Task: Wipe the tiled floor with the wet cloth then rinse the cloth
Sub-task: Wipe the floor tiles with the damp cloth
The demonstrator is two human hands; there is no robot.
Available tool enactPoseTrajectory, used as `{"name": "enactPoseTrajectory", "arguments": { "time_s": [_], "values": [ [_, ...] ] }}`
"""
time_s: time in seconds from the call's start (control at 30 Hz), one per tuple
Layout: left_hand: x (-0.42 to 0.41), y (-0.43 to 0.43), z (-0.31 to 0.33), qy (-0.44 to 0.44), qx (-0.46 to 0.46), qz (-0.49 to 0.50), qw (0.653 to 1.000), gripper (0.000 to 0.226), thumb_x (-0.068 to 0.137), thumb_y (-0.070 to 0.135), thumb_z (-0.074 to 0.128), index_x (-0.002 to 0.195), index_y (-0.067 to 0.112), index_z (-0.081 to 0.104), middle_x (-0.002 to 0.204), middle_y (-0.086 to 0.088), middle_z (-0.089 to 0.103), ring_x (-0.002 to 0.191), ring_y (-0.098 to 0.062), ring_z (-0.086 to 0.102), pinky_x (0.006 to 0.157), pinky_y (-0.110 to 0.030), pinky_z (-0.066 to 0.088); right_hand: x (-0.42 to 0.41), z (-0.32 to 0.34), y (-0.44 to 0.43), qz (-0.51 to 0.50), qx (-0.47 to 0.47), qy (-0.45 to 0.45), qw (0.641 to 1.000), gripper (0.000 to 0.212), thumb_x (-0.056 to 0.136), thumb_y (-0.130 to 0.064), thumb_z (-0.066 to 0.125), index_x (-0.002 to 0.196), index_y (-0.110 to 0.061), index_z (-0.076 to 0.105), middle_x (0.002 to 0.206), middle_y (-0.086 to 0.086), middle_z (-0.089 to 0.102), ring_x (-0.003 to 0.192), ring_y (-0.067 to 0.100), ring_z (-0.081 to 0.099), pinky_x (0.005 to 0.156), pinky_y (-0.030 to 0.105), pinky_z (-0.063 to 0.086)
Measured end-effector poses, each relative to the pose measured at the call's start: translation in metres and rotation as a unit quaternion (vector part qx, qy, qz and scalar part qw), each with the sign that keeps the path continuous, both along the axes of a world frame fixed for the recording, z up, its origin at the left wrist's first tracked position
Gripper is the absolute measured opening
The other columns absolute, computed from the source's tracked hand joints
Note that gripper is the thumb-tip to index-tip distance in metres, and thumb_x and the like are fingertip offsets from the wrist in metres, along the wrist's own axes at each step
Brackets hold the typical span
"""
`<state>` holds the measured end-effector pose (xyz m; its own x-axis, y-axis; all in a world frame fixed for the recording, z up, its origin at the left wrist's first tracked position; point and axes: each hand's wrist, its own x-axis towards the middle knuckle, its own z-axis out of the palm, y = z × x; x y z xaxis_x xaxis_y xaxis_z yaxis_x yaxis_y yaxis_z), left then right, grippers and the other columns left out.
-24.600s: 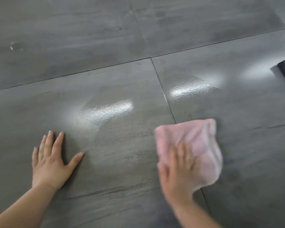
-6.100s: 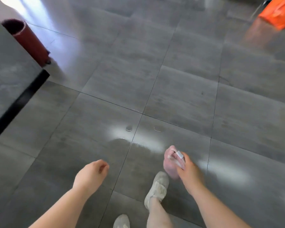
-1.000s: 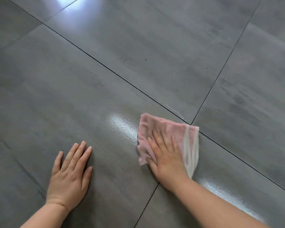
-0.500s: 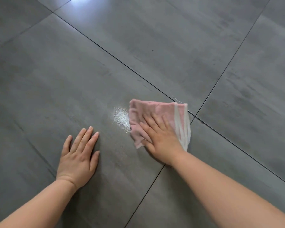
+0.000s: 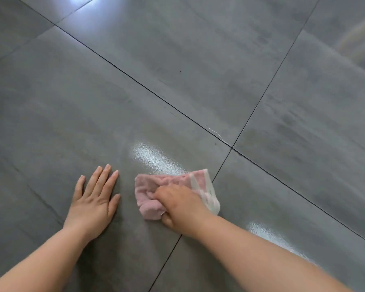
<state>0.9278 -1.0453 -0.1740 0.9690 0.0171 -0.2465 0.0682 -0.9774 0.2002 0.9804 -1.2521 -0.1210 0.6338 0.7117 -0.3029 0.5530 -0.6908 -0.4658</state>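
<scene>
Floor [image 5: 198, 60]: large grey tiles, matt with faint streaks, split by dark grout lines [image 5: 135, 81] that met at a four-way corner right of centre. Both bare forearms [image 5: 272, 256] came in from the lower edge. One shiny wet patch [image 5: 156, 161] lay on the near-left tile, touching the far edge of the cloth; a second wet streak [image 5: 268, 234] shone on the near-right tile beside the right forearm. Cloth [image 5: 156, 184] – pink, with a white band along its right end – sat on the floor below that corner, mostly on the near-left tile, its white end lying over the grout line. Right hand [image 5: 179, 205] was on top of it, fingers curled into the fabric and bunching it, thumb tucked under the near edge. Left hand [image 5: 93, 199] lay flat on the same tile just left of the cloth, apart from it, fingers straight and close together, holding nothing. A thin pale thread [image 5: 214, 131] lay by the grout line near the corner – a small dark speck [image 5: 180, 71] farther off.
</scene>
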Motion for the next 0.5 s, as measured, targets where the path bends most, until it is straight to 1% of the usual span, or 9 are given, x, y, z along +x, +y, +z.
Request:
{"name": "enactPoseTrajectory", "arguments": {
  "time_s": [0.03,0.1,0.17,0.2,0.23,0.27,0.3,0.37,0.5],
  "values": [
    [0.000,0.001,0.004,0.016,0.013,-0.014,1.000,0.052,0.081,0.037,0.032,0.119,0.007,0.052,0.120,-0.016,0.062,0.123,-0.021,0.030,0.111,-0.019,-0.010,0.005,0.012,-0.006,-0.050,-0.011,0.041,0.998,0.027,0.082,-0.009,0.050,0.109,-0.006,0.056,0.114,0.011,0.062,0.107,0.026,0.054,0.086,0.033,0.037],
    [0.004,0.001,0.016,0.029,0.037,-0.031,0.998,0.054,0.088,0.042,0.026,0.124,0.008,0.050,0.129,-0.015,0.055,0.124,-0.020,0.031,0.112,-0.023,0.000,0.014,0.037,-0.023,-0.175,-0.002,0.113,0.978,0.025,0.085,-0.013,0.050,0.110,-0.012,0.052,0.110,0.010,0.059,0.103,0.025,0.052,0.082,0.031,0.033],
    [0.015,0.004,0.039,0.066,0.030,-0.055,0.996,0.052,0.095,0.039,0.024,0.141,0.017,0.026,0.152,-0.007,0.022,0.140,-0.017,0.013,0.113,-0.026,0.006,0.020,0.061,-0.045,-0.300,0.012,0.149,0.942,0.016,0.085,-0.013,0.050,0.098,-0.020,0.046,0.095,0.005,0.055,0.088,0.023,0.048,0.072,0.027,0.035],
    [0.020,0.007,0.053,0.109,0.019,-0.066,0.992,0.053,0.096,0.039,0.024,0.144,0.021,0.012,0.155,-0.001,0.007,0.143,-0.014,0.005,0.114,-0.027,0.005,0.023,0.072,-0.058,-0.357,0.020,0.162,0.920,0.016,0.085,-0.010,0.049,0.095,-0.021,0.043,0.090,0.002,0.052,0.084,0.021,0.045,0.066,0.022,0.036],
    [0.026,0.007,0.068,0.155,0.021,-0.070,0.985,0.055,0.096,0.040,0.024,0.145,0.023,0.005,0.155,0.002,0.000,0.143,-0.012,0.002,0.115,-0.027,0.004,0.027,0.086,-0.070,-0.402,0.024,0.168,0.900,0.017,0.086,-0.008,0.049,0.093,-0.020,0.041,0.086,0.001,0.051,0.082,0.019,0.044,0.058,0.014,0.035],
    [0.031,0.006,0.081,0.163,0.024,-0.071,0.984,0.055,0.096,0.040,0.024,0.144,0.024,0.003,0.156,0.003,-0.002,0.143,-0.011,0.001,0.116,-0.027,0.004,0.029,0.100,-0.083,-0.440,0.025,0.168,0.882,0.017,0.086,-0.006,0.048,0.093,-0.019,0.041,0.083,0.000,0.051,0.082,0.018,0.045,0.053,0.012,0.033],
    [0.037,0.006,0.093,0.153,0.021,-0.068,0.986,0.055,0.096,0.039,0.024,0.144,0.024,0.002,0.156,0.003,-0.002,0.143,-0.011,0.001,0.116,-0.027,0.004,0.031,0.117,-0.095,-0.470,0.023,0.158,0.868,0.016,0.087,-0.005,0.047,0.093,-0.018,0.041,0.082,-0.001,0.051,0.082,0.019,0.046,0.051,0.015,0.032],
    [0.049,0.004,0.116,0.139,0.007,-0.059,0.988,0.055,0.096,0.038,0.023,0.144,0.023,0.002,0.156,0.004,-0.001,0.143,-0.011,0.002,0.117,-0.028,0.005,0.034,0.151,-0.118,-0.513,0.008,0.131,0.848,0.014,0.087,-0.009,0.048,0.094,-0.019,0.041,0.078,-0.001,0.053,0.078,0.021,0.049,0.052,0.023,0.033],
    [0.088,-0.012,0.154,0.136,-0.027,-0.058,0.989,0.054,0.097,0.038,0.021,0.144,0.023,-0.001,0.156,0.004,-0.001,0.143,-0.012,0.001,0.116,-0.029,0.004,0.038,0.209,-0.150,-0.585,0.019,0.071,0.808,0.009,0.090,-0.017,0.052,0.091,-0.018,0.043,0.068,-0.001,0.055,0.067,0.024,0.053,0.056,0.026,0.036]
  ]
}}
